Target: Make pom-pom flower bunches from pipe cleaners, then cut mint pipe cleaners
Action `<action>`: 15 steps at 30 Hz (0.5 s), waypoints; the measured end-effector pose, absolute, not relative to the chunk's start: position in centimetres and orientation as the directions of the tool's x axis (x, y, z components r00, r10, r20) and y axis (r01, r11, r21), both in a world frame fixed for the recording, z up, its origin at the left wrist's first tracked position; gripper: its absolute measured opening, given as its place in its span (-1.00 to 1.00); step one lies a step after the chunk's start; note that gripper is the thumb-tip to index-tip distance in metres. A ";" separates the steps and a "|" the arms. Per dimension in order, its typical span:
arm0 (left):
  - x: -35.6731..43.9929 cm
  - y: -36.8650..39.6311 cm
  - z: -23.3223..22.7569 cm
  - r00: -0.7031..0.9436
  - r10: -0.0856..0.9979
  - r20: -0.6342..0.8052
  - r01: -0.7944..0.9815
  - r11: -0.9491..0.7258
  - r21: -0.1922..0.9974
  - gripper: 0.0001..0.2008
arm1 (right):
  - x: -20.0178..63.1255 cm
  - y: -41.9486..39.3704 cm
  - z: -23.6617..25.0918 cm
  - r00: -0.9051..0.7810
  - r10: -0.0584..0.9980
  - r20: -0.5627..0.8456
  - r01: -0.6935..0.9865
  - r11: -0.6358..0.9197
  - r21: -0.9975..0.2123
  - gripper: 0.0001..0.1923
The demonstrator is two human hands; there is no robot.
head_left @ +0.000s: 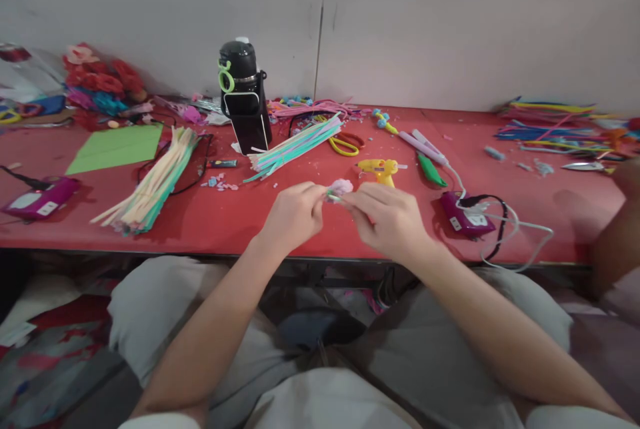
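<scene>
Above the red table's front part, my left hand (299, 217) and my right hand (387, 219) meet at a small fuzzy pink pipe cleaner piece (341, 186) with a bit of green at its base. The fingertips of both hands are pinched at that base, and the fingers partly hide it. Just beyond my right hand lies a yellow glue gun (379, 168). A bundle of mint and lilac pipe cleaners (300, 145) lies past my left hand. Yellow-handled scissors (345, 144) rest beside the bundle.
A black bottle (245, 99) stands at the back. Cream and mint pipe cleaners (157, 185) and a green sheet (116, 147) lie left. Purple power boxes (465, 214) (43, 197) with cords sit either side. Another person's arm (617, 229) is at the right edge.
</scene>
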State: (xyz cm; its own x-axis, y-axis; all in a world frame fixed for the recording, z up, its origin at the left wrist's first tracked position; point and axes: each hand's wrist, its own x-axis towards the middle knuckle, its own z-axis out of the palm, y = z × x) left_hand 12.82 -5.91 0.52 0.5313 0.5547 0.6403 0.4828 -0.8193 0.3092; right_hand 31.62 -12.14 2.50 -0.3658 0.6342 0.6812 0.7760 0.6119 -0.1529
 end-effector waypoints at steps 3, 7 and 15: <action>13.0 -6.6 1.1 0.643 0.483 0.594 0.314 -0.874 0.370 -0.78 | 33.3 -10.9 3.7 -0.356 0.649 0.672 0.778 0.605 -0.172 -0.73; 13.3 -7.7 2.6 0.580 0.544 0.607 0.046 -0.765 0.642 -0.85 | 35.4 -9.3 4.7 -0.328 0.723 0.608 0.649 0.640 -0.412 -0.78; 13.1 -7.8 2.8 0.289 0.743 0.603 -0.001 -0.630 0.777 -0.82 | 33.7 -9.1 1.2 -0.363 0.781 0.508 0.455 0.624 -0.635 -0.73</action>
State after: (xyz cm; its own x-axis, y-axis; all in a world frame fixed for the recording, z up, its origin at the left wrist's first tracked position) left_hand 13.15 -7.75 2.77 0.2894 0.7432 0.6033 -0.0015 -0.6299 0.7767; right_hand 33.71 -9.11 1.16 -0.3635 0.7810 0.5078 0.4548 0.6245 -0.6350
